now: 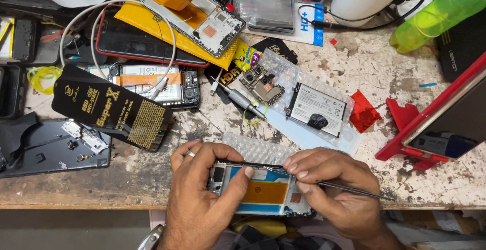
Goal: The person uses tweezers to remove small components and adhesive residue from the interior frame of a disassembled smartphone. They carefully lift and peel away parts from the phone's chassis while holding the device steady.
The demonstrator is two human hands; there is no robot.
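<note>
- The left hand (200, 199) is clamping the opened phone frame (263, 191) at the lower centre of the frame, at the near edge of the tabletop (385, 62); the thumb is lying across its left part and the fingers are curling over its far edge.
- The right hand (329, 189) is closed on thin metal tweezers (324, 183), pinching them between thumb and fingertips; their tip is touching the upper edge of the phone frame and the rear end is pointing to the lower right.
- For good work, I judge that the left hand should be keeping the frame flat and steady, so that the tip is not slipping onto the orange patch and the blue film inside.
- The tweezers are better held low and almost parallel to the frame, with light pressure only; hard pushing could be scratching or bending small parts.
- Just above the hands a sheet of bubble wrap (255, 148) is lying, and farther up a screwdriver (240, 98), a small circuit board (260, 85) and a white battery (316, 109) are resting near the centre of the frame, well apart from the hands.
</note>
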